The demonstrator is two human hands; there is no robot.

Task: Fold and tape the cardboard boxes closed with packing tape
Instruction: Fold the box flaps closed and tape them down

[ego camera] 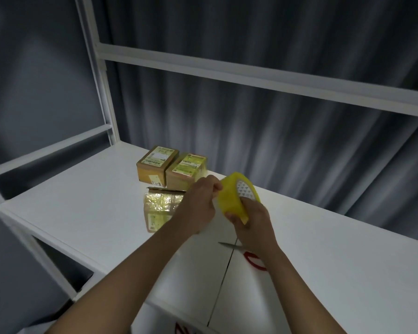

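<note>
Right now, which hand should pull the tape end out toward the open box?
Left. The left hand already pinches at the tape roll's edge and hangs over the open box; the right hand grips the roll, steadying it.

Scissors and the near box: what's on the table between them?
Head view: nothing rests between the scissors and the near box, just bare white table. The left forearm crosses above that stretch.
</note>
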